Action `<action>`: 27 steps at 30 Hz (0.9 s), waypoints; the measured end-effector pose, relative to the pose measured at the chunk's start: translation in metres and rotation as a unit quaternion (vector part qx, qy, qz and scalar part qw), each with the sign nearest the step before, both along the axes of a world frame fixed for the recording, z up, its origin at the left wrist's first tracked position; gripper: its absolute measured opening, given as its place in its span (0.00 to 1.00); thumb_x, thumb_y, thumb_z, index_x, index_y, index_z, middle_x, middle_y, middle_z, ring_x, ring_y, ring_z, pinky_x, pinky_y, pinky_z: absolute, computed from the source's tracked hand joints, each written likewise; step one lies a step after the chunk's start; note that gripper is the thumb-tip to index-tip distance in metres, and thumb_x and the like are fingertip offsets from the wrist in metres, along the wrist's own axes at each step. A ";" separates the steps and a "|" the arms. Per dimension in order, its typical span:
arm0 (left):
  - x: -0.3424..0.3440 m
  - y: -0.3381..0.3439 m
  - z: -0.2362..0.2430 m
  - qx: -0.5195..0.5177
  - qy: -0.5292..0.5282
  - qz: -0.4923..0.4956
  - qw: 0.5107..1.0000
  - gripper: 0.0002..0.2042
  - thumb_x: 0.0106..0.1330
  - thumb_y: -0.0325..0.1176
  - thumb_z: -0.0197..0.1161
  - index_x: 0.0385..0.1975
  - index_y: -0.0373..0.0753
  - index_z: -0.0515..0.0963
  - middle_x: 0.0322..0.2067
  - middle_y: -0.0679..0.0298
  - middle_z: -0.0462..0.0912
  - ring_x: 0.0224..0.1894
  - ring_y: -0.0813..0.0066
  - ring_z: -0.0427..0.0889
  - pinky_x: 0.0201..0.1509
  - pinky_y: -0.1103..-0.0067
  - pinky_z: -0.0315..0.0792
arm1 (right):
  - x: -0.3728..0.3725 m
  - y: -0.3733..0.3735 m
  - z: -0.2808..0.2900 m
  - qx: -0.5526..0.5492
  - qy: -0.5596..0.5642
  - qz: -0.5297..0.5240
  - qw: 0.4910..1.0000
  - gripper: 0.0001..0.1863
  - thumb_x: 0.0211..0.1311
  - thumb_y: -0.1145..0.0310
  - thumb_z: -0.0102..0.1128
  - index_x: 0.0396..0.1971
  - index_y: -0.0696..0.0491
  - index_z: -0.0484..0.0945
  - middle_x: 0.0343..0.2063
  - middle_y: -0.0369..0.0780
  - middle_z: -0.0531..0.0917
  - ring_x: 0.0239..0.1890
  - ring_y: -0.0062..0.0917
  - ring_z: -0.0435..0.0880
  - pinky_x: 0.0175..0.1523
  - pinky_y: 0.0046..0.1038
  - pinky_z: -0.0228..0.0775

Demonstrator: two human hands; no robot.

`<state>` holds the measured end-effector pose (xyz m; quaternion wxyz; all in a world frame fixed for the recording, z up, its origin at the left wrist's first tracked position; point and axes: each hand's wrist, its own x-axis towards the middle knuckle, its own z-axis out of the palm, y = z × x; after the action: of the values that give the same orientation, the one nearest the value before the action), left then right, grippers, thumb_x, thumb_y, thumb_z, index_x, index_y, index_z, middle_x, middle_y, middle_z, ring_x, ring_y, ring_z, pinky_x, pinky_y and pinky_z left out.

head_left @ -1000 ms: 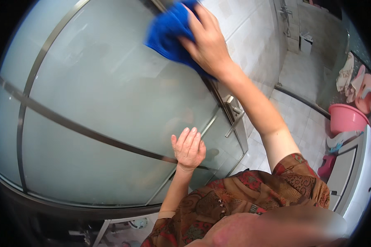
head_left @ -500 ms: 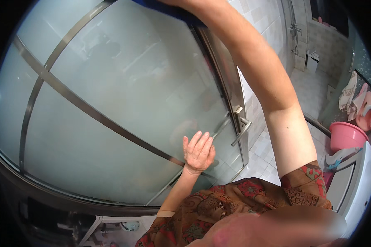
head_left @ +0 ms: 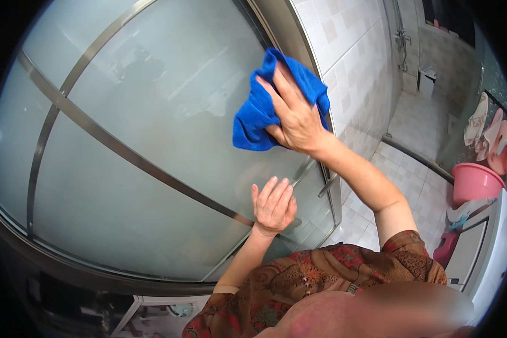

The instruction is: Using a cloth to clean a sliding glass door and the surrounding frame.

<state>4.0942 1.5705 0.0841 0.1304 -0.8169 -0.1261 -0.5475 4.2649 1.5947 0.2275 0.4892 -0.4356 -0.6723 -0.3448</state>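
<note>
A bunched blue cloth [head_left: 256, 115] lies against the frosted glass door [head_left: 169, 112], near its upright metal edge. My right hand [head_left: 299, 121] presses it to the pane, fingers stretched over the fabric and partly under a fold. Lower down, my left hand [head_left: 273, 208] rests with its palm toward the glass and its fingers out, holding nothing. It is beside the dark metal strip [head_left: 152, 167] that crosses the door. Below my right forearm part of the door handle [head_left: 328, 186] shows.
Right of the door stand a tiled wall [head_left: 349, 67] and a tiled floor [head_left: 417, 186]. A pink basin [head_left: 476, 183] sits by a white appliance [head_left: 468, 253] at the right. Cloths [head_left: 476, 121] hang above it. A white bin [head_left: 427, 84] stands at the back.
My right hand has come down from the top of the door with the blue cloth, to the pane near the metal edge above the handle. The left hand has stayed almost in place.
</note>
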 end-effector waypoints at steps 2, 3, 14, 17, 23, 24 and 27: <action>0.001 0.000 -0.002 0.005 -0.002 0.001 1.000 0.11 0.57 0.29 0.59 0.39 0.36 0.79 0.43 0.61 0.82 0.54 0.60 0.75 0.71 0.61 0.45 | 0.000 0.007 0.019 0.026 -0.002 0.020 0.999 0.43 0.35 0.67 0.71 0.60 0.49 0.66 0.63 0.50 0.61 0.66 0.41 0.61 0.58 0.35 0.69; 0.002 0.000 -0.003 0.002 0.005 -0.010 1.000 0.11 0.57 0.29 0.59 0.39 0.36 0.79 0.43 0.61 0.82 0.54 0.60 0.75 0.71 0.61 0.45 | -0.003 0.012 0.036 0.026 -0.002 0.016 1.000 0.42 0.39 0.65 0.70 0.60 0.49 0.64 0.63 0.50 0.61 0.65 0.40 0.61 0.49 0.30 0.76; -0.005 0.004 -0.002 0.012 0.064 0.038 0.997 0.12 0.60 0.35 0.58 0.42 0.41 0.79 0.45 0.66 0.81 0.54 0.59 0.72 0.70 0.61 0.47 | -0.018 0.007 -0.038 0.048 0.096 0.008 0.994 0.39 0.39 0.64 0.67 0.57 0.57 0.68 0.56 0.54 0.68 0.63 0.48 0.63 0.62 0.45 0.59; -0.002 0.004 -0.002 0.012 0.073 0.041 0.996 0.13 0.60 0.34 0.57 0.44 0.40 0.77 0.45 0.65 0.81 0.51 0.62 0.73 0.69 0.62 0.47 | -0.010 -0.017 -0.139 -0.039 0.153 -0.030 0.987 0.42 0.35 0.66 0.68 0.58 0.56 0.67 0.57 0.53 0.67 0.64 0.47 0.62 0.63 0.45 0.58; 0.013 -0.006 -0.014 -0.060 0.111 -0.020 0.992 0.15 0.60 0.30 0.58 0.47 0.37 0.76 0.49 0.58 0.79 0.55 0.62 0.72 0.69 0.62 0.48 | -0.022 -0.070 -0.201 -0.149 0.334 0.003 0.931 0.30 0.44 0.74 0.63 0.53 0.58 0.71 0.52 0.50 0.72 0.57 0.44 0.70 0.58 0.35 0.65; 0.021 -0.007 -0.020 -0.092 0.120 -0.048 0.987 0.16 0.60 0.30 0.57 0.48 0.37 0.75 0.50 0.58 0.78 0.56 0.61 0.71 0.69 0.62 0.47 | -0.016 -0.078 -0.206 -0.159 0.391 0.050 0.905 0.27 0.45 0.75 0.63 0.50 0.59 0.73 0.50 0.50 0.75 0.53 0.43 0.73 0.56 0.35 0.68; 0.035 -0.007 -0.027 -0.100 0.149 -0.092 0.979 0.19 0.62 0.31 0.55 0.53 0.34 0.71 0.55 0.52 0.72 0.58 0.54 0.68 0.66 0.60 0.54 | -0.005 -0.118 -0.204 -0.110 0.467 0.070 0.875 0.17 0.50 0.74 0.62 0.43 0.60 0.76 0.40 0.48 0.79 0.39 0.39 0.78 0.46 0.33 0.71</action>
<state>4.1288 1.5631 0.0574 0.0149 -0.9064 -0.0839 -0.4137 4.2599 1.4767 0.0236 0.7176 -0.5490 -0.4284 0.0101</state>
